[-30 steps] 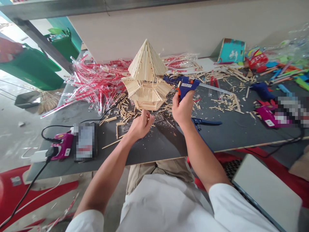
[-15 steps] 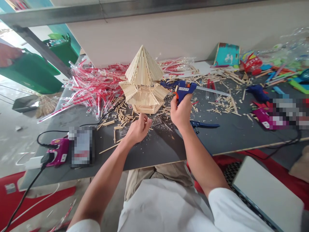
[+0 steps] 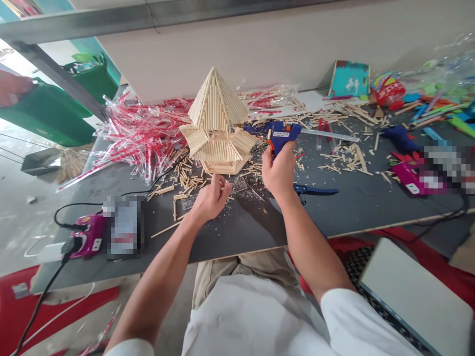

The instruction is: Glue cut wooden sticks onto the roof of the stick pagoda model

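Note:
A pagoda-like model of pale wooden sticks (image 3: 218, 111), with a pointed roof over a flared lower tier, stands upright on the dark table (image 3: 237, 230). My left hand (image 3: 214, 198) is closed just in front of the model's base, its fingertips pinched together; what they hold, if anything, is too small to name. To the right of the model, my right hand (image 3: 280, 168) is wrapped round the handle of a blue glue gun (image 3: 285, 133). A clear glue stick (image 3: 330, 134) juts from the gun's back. Short cut sticks (image 3: 187, 173) are scattered around the base.
Red-and-clear wrappers (image 3: 144, 128) heap at the back left. Blue-handled cutters (image 3: 315, 190) lie right of my right forearm. A phone (image 3: 125, 227) and a purple power block (image 3: 89, 235) sit at the left, with cables. Another purple block (image 3: 419, 178) is at the right.
The view has shifted slightly, so the model appears a little further left. Both hands keep nearly the same pose; the glue gun looks slightly lower and turned a little.

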A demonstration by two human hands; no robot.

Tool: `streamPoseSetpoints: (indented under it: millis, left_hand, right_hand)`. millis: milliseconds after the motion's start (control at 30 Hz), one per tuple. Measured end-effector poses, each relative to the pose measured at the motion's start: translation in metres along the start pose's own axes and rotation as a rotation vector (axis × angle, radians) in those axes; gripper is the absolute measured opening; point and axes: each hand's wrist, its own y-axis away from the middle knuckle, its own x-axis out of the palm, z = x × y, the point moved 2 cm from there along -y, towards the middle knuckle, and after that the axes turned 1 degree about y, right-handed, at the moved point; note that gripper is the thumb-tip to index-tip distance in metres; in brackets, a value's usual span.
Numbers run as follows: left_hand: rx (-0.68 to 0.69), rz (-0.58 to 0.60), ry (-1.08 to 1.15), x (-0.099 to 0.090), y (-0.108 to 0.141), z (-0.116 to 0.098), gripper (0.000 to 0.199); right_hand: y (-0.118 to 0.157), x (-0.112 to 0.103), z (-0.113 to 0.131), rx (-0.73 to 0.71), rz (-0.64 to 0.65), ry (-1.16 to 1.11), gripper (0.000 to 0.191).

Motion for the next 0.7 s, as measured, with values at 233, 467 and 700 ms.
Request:
streamPoseSetpoints:
  millis: [233,467,700]
  left_hand:
    - [-0.004,0.002,-0.001,-0.0008,0.0000,-0.0017,0.022]
    - [0.014,-0.022,-0.036,0.0009,0.0001,0.0015,0.023]
    - [0.020,-0.026,-0.042,0.0008,0.0005,0.0017,0.025]
  right_hand:
    - [0.0003,-0.0002,-0.0009,-0.001,0.011,0.005,0.021]
    - [-0.0010,-0.0011,-0.0039,-0.008,-0.006,0.045,0.021]
    - [-0.0031,-0.0050,-0.0046,0.004,0.018,0.045,0.024]
